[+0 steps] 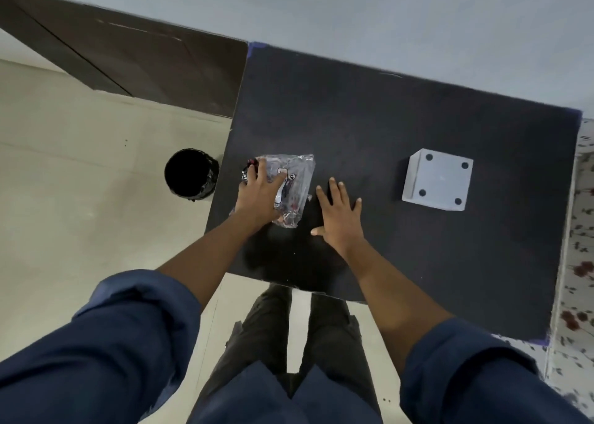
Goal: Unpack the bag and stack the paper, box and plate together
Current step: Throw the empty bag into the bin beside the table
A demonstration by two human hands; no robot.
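Observation:
A clear, crinkled plastic bag (297, 179) lies near the left edge of the black table (401, 127), with white and dark items dimly visible inside. My left hand (260, 192) rests flat on top of the bag, fingers spread over it. My right hand (339, 214) lies flat on the bare table just to the right of the bag, fingers apart, holding nothing. The paper, box and plate cannot be told apart through the plastic.
A pale grey square block (437, 181) with a dark dot near each corner stands on the table's right half. A black round bin (191, 174) sits on the floor left of the table. A floral cloth (578, 263) borders the right edge.

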